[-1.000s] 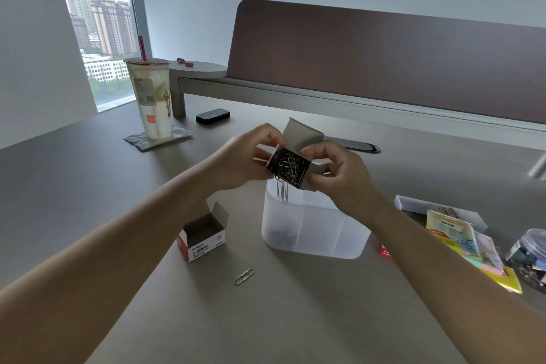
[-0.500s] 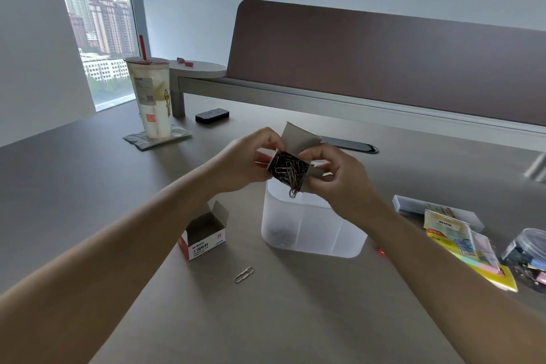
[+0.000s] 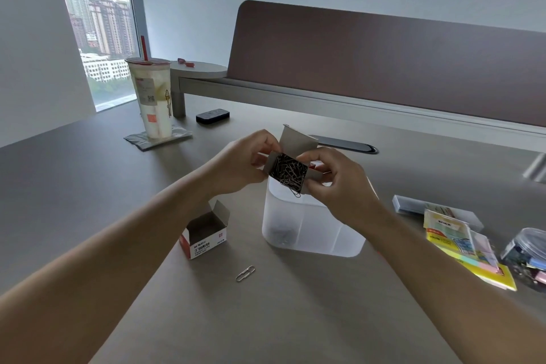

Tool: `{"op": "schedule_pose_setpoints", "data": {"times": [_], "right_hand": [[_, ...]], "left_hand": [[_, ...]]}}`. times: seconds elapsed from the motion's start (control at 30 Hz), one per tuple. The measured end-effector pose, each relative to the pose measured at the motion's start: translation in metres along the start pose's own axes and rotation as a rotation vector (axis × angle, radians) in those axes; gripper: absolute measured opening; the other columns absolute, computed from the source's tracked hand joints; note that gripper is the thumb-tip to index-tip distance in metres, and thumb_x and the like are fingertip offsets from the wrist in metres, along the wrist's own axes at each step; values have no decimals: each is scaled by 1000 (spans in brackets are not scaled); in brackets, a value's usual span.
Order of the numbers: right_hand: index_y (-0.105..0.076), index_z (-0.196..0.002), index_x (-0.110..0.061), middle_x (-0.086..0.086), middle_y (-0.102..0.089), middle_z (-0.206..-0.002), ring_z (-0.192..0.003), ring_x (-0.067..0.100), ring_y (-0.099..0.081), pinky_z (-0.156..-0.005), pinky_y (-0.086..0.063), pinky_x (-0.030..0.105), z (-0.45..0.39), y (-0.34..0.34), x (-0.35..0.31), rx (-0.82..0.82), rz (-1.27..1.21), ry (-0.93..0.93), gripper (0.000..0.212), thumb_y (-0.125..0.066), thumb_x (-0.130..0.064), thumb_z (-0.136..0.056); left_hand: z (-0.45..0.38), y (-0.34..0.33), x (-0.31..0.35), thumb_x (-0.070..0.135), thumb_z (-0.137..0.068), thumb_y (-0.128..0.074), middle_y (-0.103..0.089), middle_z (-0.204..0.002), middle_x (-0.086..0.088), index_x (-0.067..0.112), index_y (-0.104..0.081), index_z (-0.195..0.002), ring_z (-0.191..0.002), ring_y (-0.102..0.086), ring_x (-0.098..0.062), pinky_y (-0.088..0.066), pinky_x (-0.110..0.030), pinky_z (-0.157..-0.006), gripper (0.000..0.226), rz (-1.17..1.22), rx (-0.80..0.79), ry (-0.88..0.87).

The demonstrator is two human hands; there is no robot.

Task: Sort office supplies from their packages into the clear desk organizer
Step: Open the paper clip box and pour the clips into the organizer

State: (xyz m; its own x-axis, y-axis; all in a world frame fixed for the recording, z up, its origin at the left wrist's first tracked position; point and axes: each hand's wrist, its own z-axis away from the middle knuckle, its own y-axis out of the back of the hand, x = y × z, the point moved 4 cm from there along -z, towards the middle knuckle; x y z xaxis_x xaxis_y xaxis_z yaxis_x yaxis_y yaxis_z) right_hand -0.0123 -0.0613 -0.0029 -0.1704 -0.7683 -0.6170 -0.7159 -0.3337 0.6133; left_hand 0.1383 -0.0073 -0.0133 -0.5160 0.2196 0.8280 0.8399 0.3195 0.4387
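A small cardboard box of paper clips [image 3: 298, 143] is held tipped towards me above the clear desk organizer [image 3: 307, 230]. My left hand [image 3: 239, 164] pinches its left side and my right hand [image 3: 336, 183] grips its right side. The open mouth shows a tangle of metal paper clips [image 3: 288, 173], and a few hang from its lower edge over the organizer. Some clips lie at the bottom of the organizer's left compartment. An empty opened clip box [image 3: 205, 233] stands on the table to the left. One loose paper clip [image 3: 245, 273] lies in front of it.
A tall drink cup [image 3: 152, 97] with a red straw stands on a foil mat at the back left, beside a black case [image 3: 212, 115]. At the right lie a grey staple box [image 3: 413, 204], sticky-note packs [image 3: 461, 245] and a clear tub of binder clips [image 3: 529, 257].
The clip box has tilted a little more towards me and risen slightly. Clips that were dropping from its mouth a second ago now hang bunched at its lower edge.
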Motion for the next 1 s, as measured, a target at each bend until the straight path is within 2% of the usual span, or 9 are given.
{"op": "schedule_pose_setpoints", "data": {"times": [0.1,0.27,0.37,0.43,0.5,0.63,0.8,0.9,1.0], "right_hand": [[-63,-102,-15,9,-62,-102,-82,19,-56,-73,-43,17,1,0,-1,-3,6,11,28,-56,-1,-78],[-63,-102,-13,9,-62,-102,-81,16,-54,-72,-43,12,1,1,-2,-12,4,13,30,-58,2,-77],[-63,-101,-14,10,-62,-102,-81,17,-54,-72,-44,14,0,0,-1,-9,-9,-3,29,-57,2,-77],[-63,-100,-15,9,-62,-101,-78,14,-54,-72,-44,15,0,0,-1,-9,-23,-10,28,-58,1,-77],[-62,-100,-16,7,-62,-100,-78,13,-53,-74,-45,18,0,0,-1,-13,-32,-16,28,-60,-1,-77],[-62,-100,-16,2,-59,-97,-79,12,-53,-73,-45,15,1,1,-1,-19,-26,-21,28,-60,-2,-77],[-63,-99,-16,7,-62,-99,-75,5,-53,-70,-43,13,1,1,0,4,-4,-14,27,-59,-1,-76],[-63,-99,-16,8,-63,-100,-75,4,-53,-70,-43,12,1,1,0,5,-1,-11,27,-59,-1,-77],[-63,-99,-16,9,-63,-100,-77,9,-54,-69,-43,13,2,1,-1,-9,6,-9,25,-58,-3,-79]], "left_hand": [[0,0,-3,-26,-70,-49,-56,-88,4,25,-47,-81,-75,-57,-11,-46,-10,-60,52,19,-6,9],[1,1,-3,-22,-71,-54,-56,-88,7,28,-48,-82,-71,-60,-7,-47,-23,-66,51,-11,-6,0],[2,0,-1,-21,-71,-56,-54,-87,3,26,-49,-83,-79,-58,-21,-49,-33,-71,49,-17,-2,-30],[3,0,0,-20,-71,-57,-55,-86,1,27,-50,-83,-83,-58,-26,-50,-41,-75,48,-38,0,-57],[3,0,2,-19,-72,-57,-56,-87,2,28,-51,-83,-86,-60,-30,-51,-43,-76,49,-70,-1,-75],[2,-1,2,-19,-72,-56,-56,-89,0,29,-51,-84,-88,-61,-36,-50,-29,-66,50,-83,-9,-76],[2,-4,2,-19,-72,-56,-56,-88,4,27,-52,-84,-79,-58,-20,-46,-11,-59,48,-67,-6,-71],[2,-3,4,-19,-71,-57,-56,-87,9,24,-53,-86,-73,-58,-3,-46,-9,-61,46,-78,-6,-82],[2,-3,3,-20,-70,-57,-56,-87,9,16,-53,-88,-77,-59,-6,-48,-11,-64,41,-92,6,-86]]}}
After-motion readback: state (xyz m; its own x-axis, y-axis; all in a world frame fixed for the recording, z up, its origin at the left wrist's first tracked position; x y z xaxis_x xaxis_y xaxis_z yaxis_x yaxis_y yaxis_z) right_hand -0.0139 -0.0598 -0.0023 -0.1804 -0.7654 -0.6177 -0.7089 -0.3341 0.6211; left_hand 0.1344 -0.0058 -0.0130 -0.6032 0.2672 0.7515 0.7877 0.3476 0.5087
